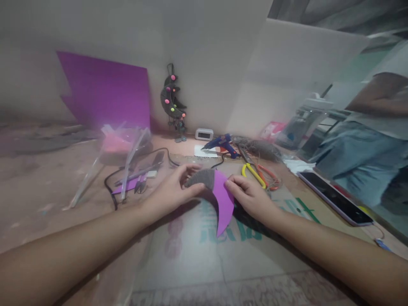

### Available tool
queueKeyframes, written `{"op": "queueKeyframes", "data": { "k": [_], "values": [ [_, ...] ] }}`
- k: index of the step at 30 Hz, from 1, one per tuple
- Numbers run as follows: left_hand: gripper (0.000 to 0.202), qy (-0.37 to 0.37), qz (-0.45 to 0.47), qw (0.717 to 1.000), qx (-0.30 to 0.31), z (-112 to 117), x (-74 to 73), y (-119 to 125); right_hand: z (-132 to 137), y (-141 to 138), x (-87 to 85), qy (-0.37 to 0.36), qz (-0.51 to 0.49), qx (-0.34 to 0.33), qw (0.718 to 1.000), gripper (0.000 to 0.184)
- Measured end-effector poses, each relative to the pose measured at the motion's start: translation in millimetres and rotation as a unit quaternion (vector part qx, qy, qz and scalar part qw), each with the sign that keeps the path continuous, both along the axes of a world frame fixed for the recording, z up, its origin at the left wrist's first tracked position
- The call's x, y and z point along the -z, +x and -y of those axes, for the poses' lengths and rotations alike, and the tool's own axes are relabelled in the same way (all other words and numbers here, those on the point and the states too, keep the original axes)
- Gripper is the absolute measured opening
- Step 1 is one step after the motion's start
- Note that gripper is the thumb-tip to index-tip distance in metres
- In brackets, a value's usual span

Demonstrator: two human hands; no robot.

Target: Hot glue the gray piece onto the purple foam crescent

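Note:
Between my hands is a purple crescent cutout (pixel 225 204), its upper left part wrapped in grey yarn (pixel 204 178). My left hand (pixel 183 187) grips the yarn-covered end, thumb in front and fingers behind. At the outer edge of the bare purple part, my right hand (pixel 247 193) pinches the crescent between thumb and fingers. The crescent's bare tip points down toward the table. Beyond it lie a blue glue gun (pixel 221 144) and a ball of grey yarn (pixel 263 148).
Yellow-handled pliers (pixel 253 175) and orange-handled scissors (pixel 269 176) lie behind my right hand. A phone (pixel 334 199) rests at the right. Purple sheet (pixel 108 93), a decorated grey moon (pixel 172 97) and a small clock (pixel 204 134) stand by the wall. A person (pixel 366 127) is at the right.

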State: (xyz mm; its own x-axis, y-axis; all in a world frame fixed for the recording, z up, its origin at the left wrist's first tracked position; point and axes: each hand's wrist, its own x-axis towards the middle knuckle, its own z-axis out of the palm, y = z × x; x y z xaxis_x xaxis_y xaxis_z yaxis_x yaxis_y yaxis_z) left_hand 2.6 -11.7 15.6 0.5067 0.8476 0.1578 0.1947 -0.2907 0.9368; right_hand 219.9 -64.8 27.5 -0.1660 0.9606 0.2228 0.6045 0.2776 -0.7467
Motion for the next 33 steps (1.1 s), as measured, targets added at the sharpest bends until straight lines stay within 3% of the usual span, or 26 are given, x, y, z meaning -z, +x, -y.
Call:
{"op": "queueKeyframes", "data": {
  "k": [2,5,9,22,26,33],
  "values": [
    [0.051,0.101,-0.038,0.994,-0.026,3.6,-1.0,0.3,1.0,-1.0,-0.5,-0.019,-0.024,0.013,0.999,0.035],
    [0.054,0.217,-0.089,0.972,-0.014,7.2,-0.4,-0.8,3.8,-3.4,-0.5,-0.053,-0.053,0.024,0.997,0.038],
    [0.053,0.274,-0.101,0.956,0.008,7.6,1.7,-2.3,6.8,-6.2,0.0,-0.075,-0.073,0.000,0.995,0.039],
    [0.056,0.274,-0.136,0.951,0.039,8.2,1.2,-3.1,4.7,-8.5,2.2,-0.145,-0.124,-0.054,0.980,0.029],
    [0.057,0.258,-0.126,0.957,0.035,8.5,-0.3,-3.6,5.4,-8.2,3.2,-0.114,-0.089,-0.045,0.989,0.028],
    [0.030,0.197,-0.101,0.975,0.007,7.6,-2.3,-1.4,11.6,-12.6,0.4,-0.046,0.007,-0.049,0.998,0.025]
  ]
}}
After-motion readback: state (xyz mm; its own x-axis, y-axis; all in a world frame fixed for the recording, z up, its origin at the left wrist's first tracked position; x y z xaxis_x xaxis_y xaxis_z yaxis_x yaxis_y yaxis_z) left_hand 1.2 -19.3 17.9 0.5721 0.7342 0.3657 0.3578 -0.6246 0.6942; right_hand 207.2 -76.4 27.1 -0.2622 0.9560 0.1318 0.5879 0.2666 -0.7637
